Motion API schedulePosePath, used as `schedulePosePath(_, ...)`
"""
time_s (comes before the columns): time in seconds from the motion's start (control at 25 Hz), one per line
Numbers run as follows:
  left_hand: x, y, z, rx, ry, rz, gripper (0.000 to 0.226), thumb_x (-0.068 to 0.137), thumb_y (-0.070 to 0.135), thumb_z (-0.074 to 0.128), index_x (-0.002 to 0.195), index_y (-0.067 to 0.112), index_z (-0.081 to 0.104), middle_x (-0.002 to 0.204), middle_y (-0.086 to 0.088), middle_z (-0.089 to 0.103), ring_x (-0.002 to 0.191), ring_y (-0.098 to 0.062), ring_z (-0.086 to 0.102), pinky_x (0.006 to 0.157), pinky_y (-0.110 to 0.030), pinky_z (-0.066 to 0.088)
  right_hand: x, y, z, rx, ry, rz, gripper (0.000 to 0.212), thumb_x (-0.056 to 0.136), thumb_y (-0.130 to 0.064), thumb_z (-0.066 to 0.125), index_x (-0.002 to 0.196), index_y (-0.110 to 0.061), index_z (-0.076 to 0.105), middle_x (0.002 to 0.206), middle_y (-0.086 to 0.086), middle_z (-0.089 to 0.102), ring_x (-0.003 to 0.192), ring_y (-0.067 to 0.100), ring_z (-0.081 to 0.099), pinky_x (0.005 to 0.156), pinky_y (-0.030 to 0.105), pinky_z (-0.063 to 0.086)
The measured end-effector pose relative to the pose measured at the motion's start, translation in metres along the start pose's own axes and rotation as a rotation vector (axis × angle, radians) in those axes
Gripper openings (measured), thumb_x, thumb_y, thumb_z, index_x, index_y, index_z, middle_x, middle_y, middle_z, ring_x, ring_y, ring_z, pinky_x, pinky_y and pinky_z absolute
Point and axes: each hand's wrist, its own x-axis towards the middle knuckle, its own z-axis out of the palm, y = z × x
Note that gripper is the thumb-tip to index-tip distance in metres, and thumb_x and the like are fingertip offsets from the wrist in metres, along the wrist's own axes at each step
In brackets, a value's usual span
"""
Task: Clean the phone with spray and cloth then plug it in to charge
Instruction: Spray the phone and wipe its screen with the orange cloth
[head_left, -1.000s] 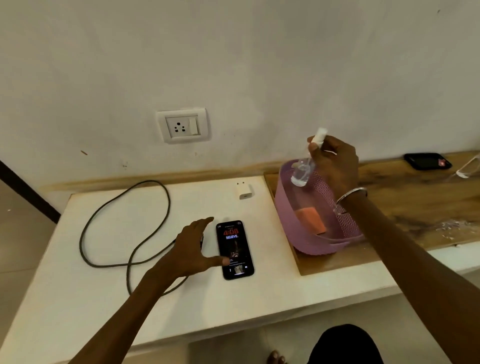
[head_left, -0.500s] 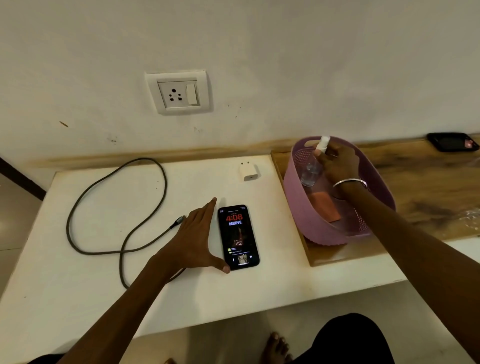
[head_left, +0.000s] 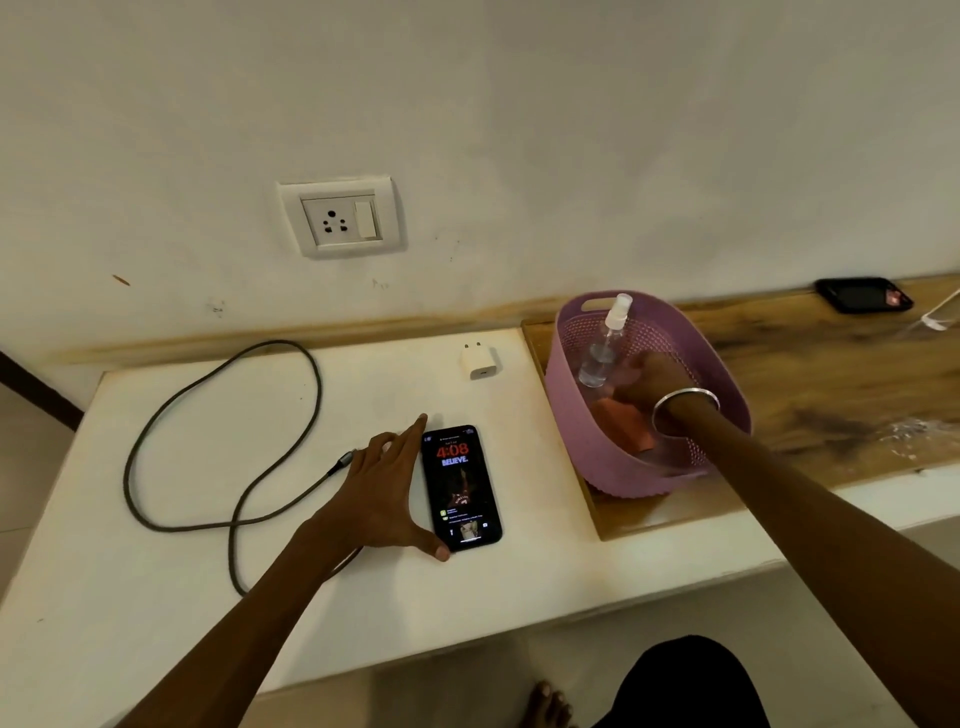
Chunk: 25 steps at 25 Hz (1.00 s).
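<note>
Glass-fronted and slick, the phone (head_left: 461, 487) lies face up with its screen lit, near the middle of the white worktop (head_left: 156, 597) and a little toward its front edge. The left hand (head_left: 387, 491) rests open and flat against the phone's left long edge, thumb at its near corner, bracing it rather than gripping. I would judge it stiff, fairly light, slippery once sprayed and breakable if dropped; holding it by the two long edges looks safest.

At the right end, on the wooden board (head_left: 831, 374), a purple basket (head_left: 613, 457) holds a clear spray bottle (head_left: 605, 345) leaning against its back wall and an orange cloth (head_left: 626, 421) on its floor. The right hand (head_left: 652, 382) is down inside, over the cloth; whether it has closed on anything I cannot tell. The cloth looks soft and limp, fit to be pinched anywhere.

A dark cable (head_left: 218, 441) loops over the worktop's left half, its plug end just beside the left hand. A white adapter (head_left: 480, 361) sits near the back edge, below the wall socket (head_left: 340, 218).
</note>
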Motion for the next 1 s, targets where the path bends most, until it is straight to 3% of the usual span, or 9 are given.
schedulePosePath(0.12, 0.002, 0.002, 0.000, 0.000, -0.028, -0.006, 0.163, 0.027, 0.089, 0.073, 0.145, 0.043, -0.030, 0.162, 0.005, 0.009, 0.147, -0.023, 0.001, 0.117, -0.052, 0.006, -0.012, 0.012, 0.014, -0.334, -0.187, 0.095, 0.053, 0.072, -0.024, 0.078, 0.115, 0.000, 0.058, 0.107, 0.017, 0.068, 0.091, 0.033, 0.065, 0.073, 0.035, 0.053)
schedulePosePath(0.28, 0.001, 0.004, -0.001, -0.015, -0.039, -0.009, 0.164, 0.028, 0.086, 0.075, 0.141, 0.043, -0.037, 0.163, 0.005, 0.009, 0.148, -0.025, 0.001, 0.117, -0.054, 0.003, -0.022, -0.004, 0.006, -0.287, -0.168, 0.070, 0.036, 0.079, -0.017, 0.071, 0.108, 0.001, 0.062, 0.105, 0.018, 0.067, 0.093, 0.034, 0.064, 0.077, 0.036, 0.049)
schedulePosePath(0.36, 0.000, 0.004, -0.001, -0.022, -0.035, -0.003, 0.165, 0.029, 0.085, 0.076, 0.140, 0.043, -0.038, 0.163, 0.004, 0.009, 0.148, -0.026, 0.002, 0.117, -0.055, 0.003, -0.036, -0.014, -0.010, -0.256, 0.007, 0.024, 0.028, 0.086, -0.021, 0.062, 0.103, 0.001, 0.064, 0.101, 0.021, 0.067, 0.094, 0.037, 0.063, 0.080, 0.039, 0.047)
schedulePosePath(0.48, 0.000, 0.004, -0.001, -0.042, -0.028, -0.002, 0.164, 0.029, 0.085, 0.076, 0.140, 0.044, -0.039, 0.163, 0.003, 0.009, 0.148, -0.025, 0.000, 0.117, -0.055, 0.000, -0.075, -0.032, -0.036, -0.061, 0.458, -0.104, 0.028, 0.090, -0.021, 0.048, 0.091, 0.002, 0.064, 0.082, 0.023, 0.064, 0.071, 0.031, 0.056, 0.065, 0.030, 0.036)
schedulePosePath(0.6, -0.001, 0.003, 0.001, -0.062, -0.022, 0.005, 0.165, 0.028, 0.087, 0.075, 0.139, 0.045, -0.039, 0.164, 0.003, 0.008, 0.149, -0.026, -0.002, 0.115, -0.057, -0.003, -0.122, -0.056, -0.026, 0.099, 0.720, -0.306, 0.037, 0.086, -0.020, 0.036, 0.110, -0.005, 0.061, 0.096, 0.021, 0.063, 0.079, 0.031, 0.056, 0.068, 0.027, 0.038)
schedulePosePath(0.68, -0.001, 0.002, 0.004, -0.074, -0.001, 0.012, 0.165, 0.027, 0.089, 0.074, 0.140, 0.044, -0.038, 0.164, 0.003, 0.010, 0.149, -0.027, 0.000, 0.115, -0.057, -0.003, -0.148, -0.072, 0.012, 0.081, 0.647, -0.465, 0.041, 0.091, -0.014, 0.040, 0.131, -0.010, 0.051, 0.122, 0.018, 0.061, 0.103, 0.030, 0.060, 0.079, 0.031, 0.049)
schedulePosePath(0.8, -0.002, -0.001, 0.007, -0.100, 0.031, 0.013, 0.164, 0.028, 0.089, 0.073, 0.140, 0.044, -0.037, 0.163, 0.004, 0.012, 0.149, -0.027, 0.002, 0.115, -0.055, -0.001, -0.149, -0.079, 0.081, -0.006, 0.191, -0.575, 0.063, 0.088, 0.008, 0.049, 0.144, -0.020, 0.039, 0.146, 0.006, 0.046, 0.134, 0.022, 0.043, 0.106, 0.031, 0.037)
schedulePosePath(0.88, -0.002, -0.002, 0.007, -0.109, 0.043, 0.011, 0.164, 0.028, 0.088, 0.074, 0.140, 0.044, -0.038, 0.163, 0.005, 0.014, 0.149, -0.026, 0.004, 0.116, -0.054, 0.000, -0.132, -0.078, 0.116, -0.065, -0.012, -0.560, 0.059, 0.090, -0.002, 0.053, 0.144, -0.018, 0.037, 0.151, 0.004, 0.038, 0.143, 0.021, 0.031, 0.115, 0.035, 0.029)
schedulePosePath(1.0, -0.003, -0.003, 0.007, -0.136, 0.048, 0.014, 0.165, 0.028, 0.086, 0.075, 0.144, 0.041, -0.034, 0.162, 0.007, 0.016, 0.149, -0.025, 0.005, 0.116, -0.052, -0.001, -0.110, -0.075, 0.147, -0.151, -0.083, -0.519, 0.057, 0.093, -0.017, 0.053, 0.146, -0.015, 0.032, 0.155, 0.006, 0.031, 0.146, 0.022, 0.023, 0.116, 0.032, 0.024)
